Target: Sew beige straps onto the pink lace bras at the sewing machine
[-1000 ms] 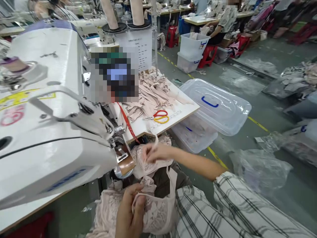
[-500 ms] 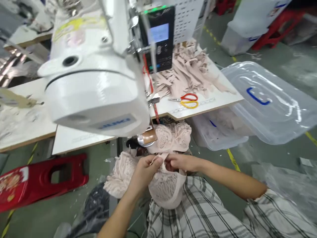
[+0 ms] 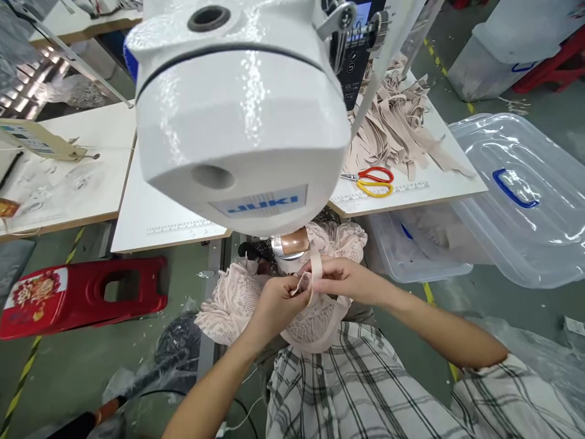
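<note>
Over my lap, my left hand (image 3: 284,300) pinches the edge of a pale pink lace bra (image 3: 315,326). Close beside it, my right hand (image 3: 343,279) grips a narrow pink strap (image 3: 315,263) of the same piece, which loops up between the hands. The fingertips of both hands nearly meet, and the exact pinch points are partly hidden. More pink lace bras lie around the hands: a bunched pile (image 3: 231,299) to the left, and another bra (image 3: 345,238) just beyond, by the sewing machine's metal-and-copper arm (image 3: 294,242).
A white sewing machine head (image 3: 242,128) looms in front above the hands. On the worktable (image 3: 420,190) at right lie red-and-yellow scissors (image 3: 375,182) and a heap of pink fabric strips (image 3: 393,131). Clear plastic bins (image 3: 525,231) stand at right, a red stool (image 3: 86,296) at left.
The view has shifted, so the machine head looks larger and further right. My right hand has moved nearer the left, and a strap now stands up in a loop between them.
</note>
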{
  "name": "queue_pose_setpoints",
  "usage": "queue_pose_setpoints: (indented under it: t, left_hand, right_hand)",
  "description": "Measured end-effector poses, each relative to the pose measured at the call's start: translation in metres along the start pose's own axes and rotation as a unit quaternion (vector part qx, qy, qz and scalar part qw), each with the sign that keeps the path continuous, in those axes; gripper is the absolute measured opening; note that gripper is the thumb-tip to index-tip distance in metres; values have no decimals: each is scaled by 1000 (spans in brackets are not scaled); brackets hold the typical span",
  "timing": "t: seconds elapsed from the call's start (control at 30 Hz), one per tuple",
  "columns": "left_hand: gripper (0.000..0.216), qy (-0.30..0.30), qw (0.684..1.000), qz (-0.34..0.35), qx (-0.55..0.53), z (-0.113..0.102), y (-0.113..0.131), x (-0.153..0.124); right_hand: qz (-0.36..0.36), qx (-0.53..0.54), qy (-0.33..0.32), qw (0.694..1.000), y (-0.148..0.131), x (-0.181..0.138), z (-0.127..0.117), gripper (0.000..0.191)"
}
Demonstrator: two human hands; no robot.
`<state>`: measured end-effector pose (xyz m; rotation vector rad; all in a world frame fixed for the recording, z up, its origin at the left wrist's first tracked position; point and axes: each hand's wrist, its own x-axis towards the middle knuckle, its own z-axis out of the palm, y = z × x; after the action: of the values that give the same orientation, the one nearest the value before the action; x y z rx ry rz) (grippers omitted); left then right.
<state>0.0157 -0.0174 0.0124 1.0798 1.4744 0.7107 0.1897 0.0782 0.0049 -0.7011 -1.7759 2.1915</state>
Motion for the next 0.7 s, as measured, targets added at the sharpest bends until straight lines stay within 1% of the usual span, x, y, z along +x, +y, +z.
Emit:
queue_pose_setpoints:
  t: [0.07, 0.13, 0.17, 0.2, 0.23, 0.27, 0.3, 0.37, 0.4, 0.47, 0.5, 0.53, 0.57, 0.6, 0.63, 0.7]
  left_hand:
    - [44, -24, 1000, -6, 13, -3, -1, 1]
    - [40, -65, 998, -12, 21, -8, -3, 0]
    - [36, -80, 997, -7, 24, -9, -5, -1]
    - [30, -83, 996, 3, 24, -10, -6, -2]
    - [25, -70, 997, 19, 20, -8, -9, -3]
    - [22, -43, 998, 39, 10, -5, -12, -5]
    - [21, -3, 998, 59, -4, 1, -16, -7]
    - [23, 95, 990, 101, -26, 14, -23, -9]
    - [24, 149, 981, 125, -20, 19, -27, -10]
    - [20, 237, 952, 187, 38, 24, -30, -11]
    - [17, 255, 937, 222, 84, 22, -29, -10]
    - [19, 250, 925, 251, 136, 17, -26, -9]
    - [24, 228, 917, 271, 183, 10, -22, -7]
    - [29, 202, 914, 276, 220, 1, -16, -5]
    - [33, 180, 915, 268, 242, -8, -10, -3]
    - [37, 170, 929, 227, 236, -22, 2, 1]
  right_hand:
    - [-65, -114, 35, 991, -3, 2, 11, 29]
    - [-123, -178, 53, 975, -3, 2, 18, 30]
    - [-145, -186, 54, 970, -2, 2, 20, 30]
    - [-160, -179, 54, 969, -2, 2, 21, 29]
    - [-164, -157, 57, 972, -2, 2, 21, 27]
    - [-155, -124, 68, 978, -2, 2, 20, 26]
    - [-136, -83, 84, 984, -3, 3, 19, 26]
    - [-81, -7, 101, 992, -7, 7, 13, 28]
    - [-53, 16, 103, 993, -10, 10, 9, 30]
    - [-9, 21, 107, 994, -16, 17, -1, 33]
    - [2, 15, 110, 994, -19, 21, -7, 34]
    - [7, 11, 116, 993, -23, 26, -14, 36]
    - [6, 9, 123, 992, -26, 31, -20, 36]
    - [1, 8, 130, 992, -29, 36, -26, 35]
    - [-6, 6, 132, 991, -32, 41, -32, 34]
    - [-25, -16, 143, 989, -36, 53, -39, 29]
